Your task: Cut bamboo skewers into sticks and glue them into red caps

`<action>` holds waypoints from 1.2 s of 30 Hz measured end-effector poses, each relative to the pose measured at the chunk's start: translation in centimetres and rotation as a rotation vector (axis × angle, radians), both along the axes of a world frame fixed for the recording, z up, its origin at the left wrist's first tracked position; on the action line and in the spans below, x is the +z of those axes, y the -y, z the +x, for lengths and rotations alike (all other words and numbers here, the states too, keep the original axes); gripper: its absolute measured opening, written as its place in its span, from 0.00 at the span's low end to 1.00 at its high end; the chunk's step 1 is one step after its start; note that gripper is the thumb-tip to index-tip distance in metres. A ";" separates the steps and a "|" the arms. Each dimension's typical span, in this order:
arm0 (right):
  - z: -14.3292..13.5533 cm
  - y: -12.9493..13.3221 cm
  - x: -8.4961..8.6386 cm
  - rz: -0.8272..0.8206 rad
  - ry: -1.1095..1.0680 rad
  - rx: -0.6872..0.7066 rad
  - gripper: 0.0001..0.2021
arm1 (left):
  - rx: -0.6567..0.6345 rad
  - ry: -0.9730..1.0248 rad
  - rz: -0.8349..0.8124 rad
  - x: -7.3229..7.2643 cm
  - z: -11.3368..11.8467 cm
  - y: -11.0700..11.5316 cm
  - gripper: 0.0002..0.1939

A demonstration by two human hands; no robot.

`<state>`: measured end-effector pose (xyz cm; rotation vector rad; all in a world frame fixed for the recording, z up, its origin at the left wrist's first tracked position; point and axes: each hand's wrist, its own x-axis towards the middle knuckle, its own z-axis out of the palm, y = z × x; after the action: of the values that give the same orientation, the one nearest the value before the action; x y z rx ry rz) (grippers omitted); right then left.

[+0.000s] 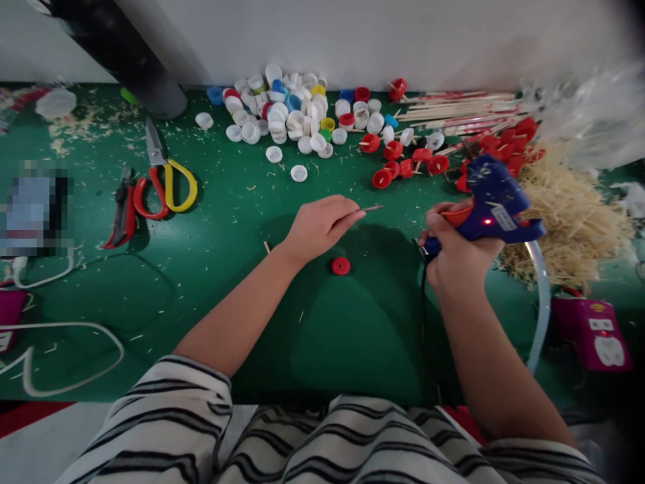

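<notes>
Pinching a stick [373,208] between thumb and fingers of the left hand [322,225], pointing toward the gun [496,195]. Clasping that by its handle in the right hand [458,259], fingers closed around. Lying near the left hand, on the table [353,349]: a red cap [340,266]. Can't read the label [504,218] on the gun: too small.

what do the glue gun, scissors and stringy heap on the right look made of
Glue gun: smooth blue plastic, judging by its even colour and molded shape.
Scissors: grey metal blades with a dull sheen; the red and yellow handles look like plastic, perhaps over metal.
Stringy heap: matte, pale, curled strands, likely wood shavings or straw; can't tell which.
</notes>
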<state>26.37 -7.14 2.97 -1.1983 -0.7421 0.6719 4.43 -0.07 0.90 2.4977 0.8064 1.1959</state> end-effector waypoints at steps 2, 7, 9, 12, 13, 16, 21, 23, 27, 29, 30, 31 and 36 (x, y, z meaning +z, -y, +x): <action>0.2 0.0 0.2 -0.023 -0.018 -0.024 0.16 | -0.024 -0.066 0.025 0.0 0.0 0.1 0.21; -1.1 0.5 -0.4 -0.095 0.034 0.067 0.14 | -0.056 -0.120 0.079 0.0 0.1 0.3 0.19; -1.6 0.7 -0.9 -0.121 0.060 0.134 0.12 | -0.068 -0.162 0.075 0.0 0.1 0.4 0.19; -1.9 0.9 -1.0 -0.152 0.094 0.211 0.11 | -0.070 -0.242 0.048 0.2 0.1 0.5 0.22; -1.9 0.9 -0.9 -0.158 0.096 0.231 0.11 | -0.068 -0.251 0.042 0.2 0.1 0.5 0.23; -1.5 0.8 -0.2 -0.159 0.054 0.312 0.12 | -0.081 -0.245 0.056 0.4 0.1 0.5 0.24; -0.4 0.8 1.2 -0.184 0.016 0.569 0.12 | -0.139 -0.257 0.045 0.4 0.2 0.6 0.25; -0.2 0.9 1.5 -0.197 0.003 0.649 0.13 | -0.170 -0.263 0.019 0.3 0.2 0.7 0.25; 0.1 0.9 1.5 -0.204 -0.007 0.718 0.14 | -0.211 -0.245 0.029 0.2 0.2 0.7 0.22; 0.2 0.9 1.5 -0.203 0.004 0.725 0.13 | -0.221 -0.219 0.057 0.1 0.2 0.6 0.21; 0.3 1.0 1.5 -0.205 0.009 0.720 0.13 | -0.223 -0.206 0.069 0.1 0.2 0.6 0.20; 0.3 1.1 1.5 -0.211 0.013 0.716 0.13 | -0.220 -0.187 0.077 0.1 0.1 0.5 0.19; 0.7 1.7 1.6 -0.218 0.046 0.629 0.13 | -0.133 -0.019 -0.019 0.2 -0.4 -0.3 0.17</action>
<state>27.02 -8.83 4.55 -1.1785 -1.1220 1.2720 4.07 0.26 1.10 2.5072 0.6424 1.1159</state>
